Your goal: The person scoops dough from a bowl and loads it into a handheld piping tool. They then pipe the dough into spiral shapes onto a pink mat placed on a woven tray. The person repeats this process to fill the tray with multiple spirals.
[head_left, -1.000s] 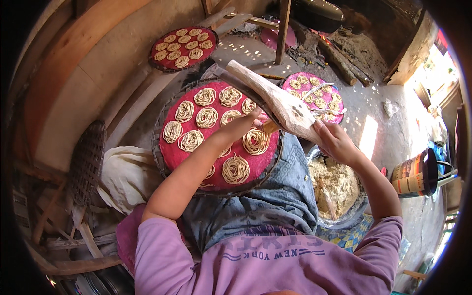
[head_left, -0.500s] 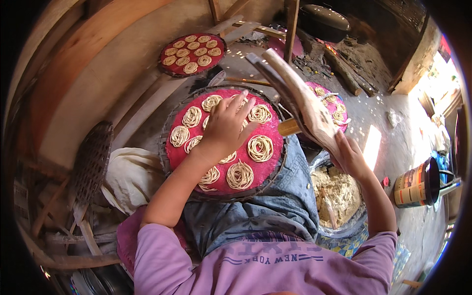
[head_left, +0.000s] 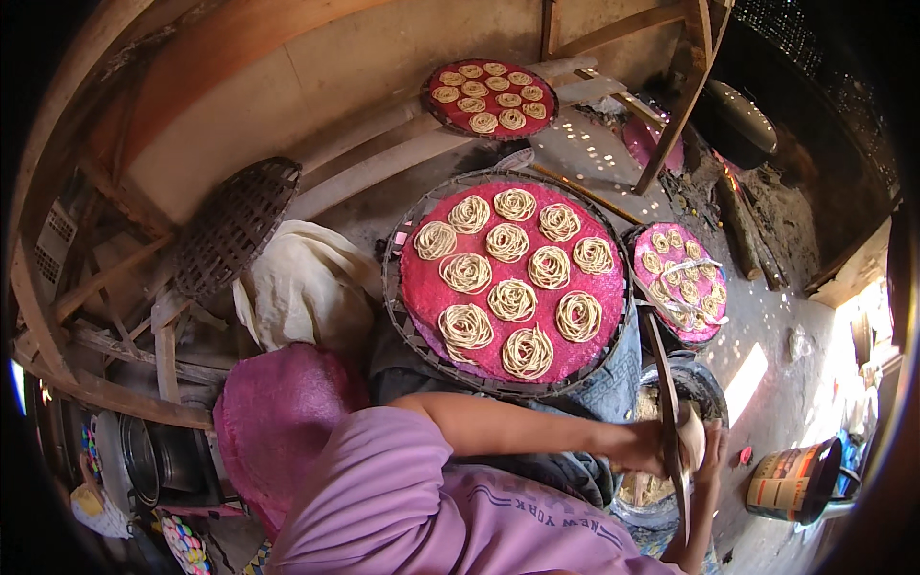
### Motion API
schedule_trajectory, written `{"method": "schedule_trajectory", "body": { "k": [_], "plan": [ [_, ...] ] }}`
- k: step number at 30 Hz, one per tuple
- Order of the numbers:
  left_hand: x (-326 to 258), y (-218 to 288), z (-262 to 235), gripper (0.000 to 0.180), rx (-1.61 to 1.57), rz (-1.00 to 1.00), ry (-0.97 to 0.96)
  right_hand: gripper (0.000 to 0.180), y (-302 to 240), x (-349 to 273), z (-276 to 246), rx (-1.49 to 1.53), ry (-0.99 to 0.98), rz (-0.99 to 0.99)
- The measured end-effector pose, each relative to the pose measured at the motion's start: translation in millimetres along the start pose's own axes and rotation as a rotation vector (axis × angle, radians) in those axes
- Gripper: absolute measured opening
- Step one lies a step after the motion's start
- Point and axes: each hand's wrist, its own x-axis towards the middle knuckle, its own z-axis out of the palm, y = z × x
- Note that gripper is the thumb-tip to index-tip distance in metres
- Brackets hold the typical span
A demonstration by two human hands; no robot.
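Over the dough tub at the lower right, my right hand [head_left: 709,454] is closed on a two-piece wooden press [head_left: 668,407], now seen nearly edge-on. My left hand [head_left: 632,448] reaches across my lap to the press; the long dark slat hides its fingers, so I cannot tell whether it grips. Below both hands, pale dough [head_left: 648,492] lies in a plastic-lined tub [head_left: 711,383]. A round woven tray [head_left: 395,316] rests on my lap, covered with pink sheeting. On it sit several coiled rounds of dough strands [head_left: 512,300], spaced apart.
Another tray of coils [head_left: 491,74] stands at the back by the wall, and a smaller one [head_left: 722,321] on the right. Farther right is a bucket [head_left: 793,481]. Logs [head_left: 738,225] and a dark pot [head_left: 736,125] lie back right. A bare woven tray [head_left: 238,230] leans left.
My left hand has left the coils on the tray and crossed rightward to the press. The press has been lowered from above the tray's right side to over the dough tub. The view has shifted.
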Motion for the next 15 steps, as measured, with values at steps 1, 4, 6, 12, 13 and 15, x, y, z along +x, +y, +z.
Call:
{"method": "schedule_trajectory", "body": {
  "k": [1, 4, 6, 12, 13, 15],
  "plan": [
    [-1, -3, 6, 0.021, -0.263, -0.427, -0.227, 0.045, 6, 0, -2, 0.317, -0.14, 0.112],
    [9, -8, 12, 0.015, -0.507, -0.54, -0.273, 0.057, -18, 8, -10, 0.389, -0.313, 0.023],
    [23, -9, 11, 0.013, -0.559, -0.688, -0.29, 0.066, -63, 17, -24, 0.631, -0.165, -0.306],
    [49, 1, 17, 0.011, 0.309, -0.401, -0.436, 0.026, -127, 55, -45, 0.031, -0.298, -0.074],
    [48, 3, 19, 0.012, 0.446, -0.382, -0.393, 0.021, -117, 61, -45, 0.104, -0.248, 0.05],
    [44, 7, 19, 0.015, 0.708, -0.317, -0.265, 0.019, -88, 72, -49, 0.238, -0.156, 0.258]
  ]
}}
